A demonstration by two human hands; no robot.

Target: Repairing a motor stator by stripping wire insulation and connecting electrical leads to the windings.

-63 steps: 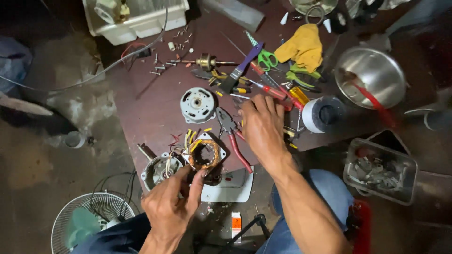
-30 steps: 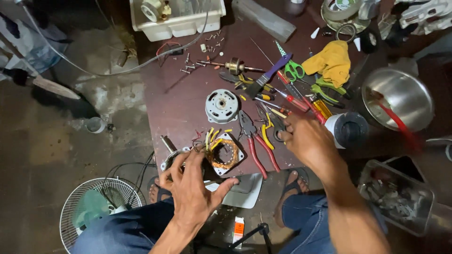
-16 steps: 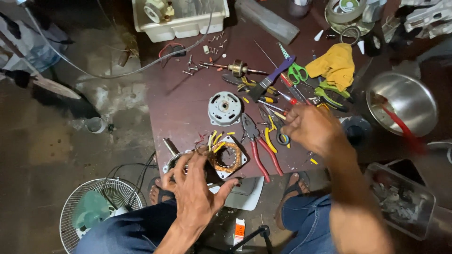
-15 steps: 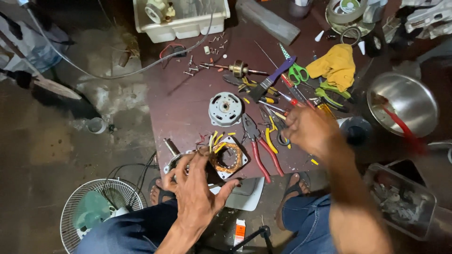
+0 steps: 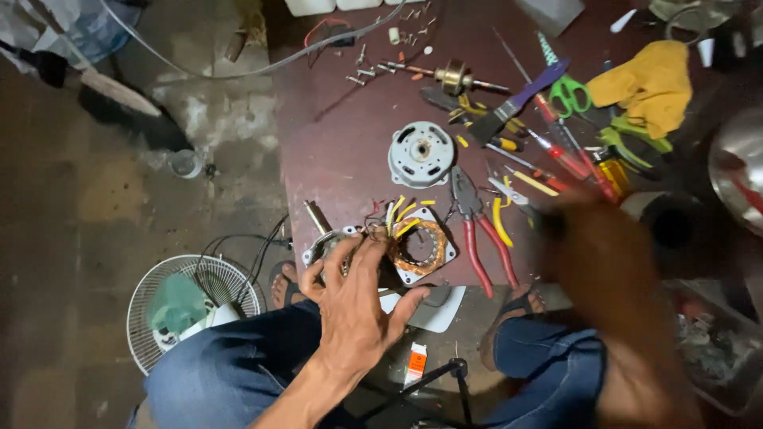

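My left hand point(image 5: 358, 306) rests on a fan motor stator point(image 5: 421, 248) with a copper winding and yellow wire sleeves. Its fingertips press on the wires where the stator meets a grey motor housing with a shaft point(image 5: 319, 237), and the thumb is spread to the right. My right hand point(image 5: 596, 254) is a motion blur over the table's near right edge, beside red-handled pliers point(image 5: 477, 234). Something dark shows at its fingertips, too smeared to identify. A round grey motor end cover point(image 5: 420, 152) lies just beyond the stator.
Screwdrivers point(image 5: 556, 151), green scissors point(image 5: 568, 94), a yellow cloth point(image 5: 648, 79), a brass-coloured rotor shaft point(image 5: 453, 75) and loose screws crowd the far side. There is a tape roll point(image 5: 671, 226) and metal bowl point(image 5: 739, 171) at right, and a fan guard point(image 5: 191, 302) on the floor at left.
My right hand has pulled back from the tools toward the table's near edge and is now blurred. My left hand has stayed on the stator. The view has moved closer.
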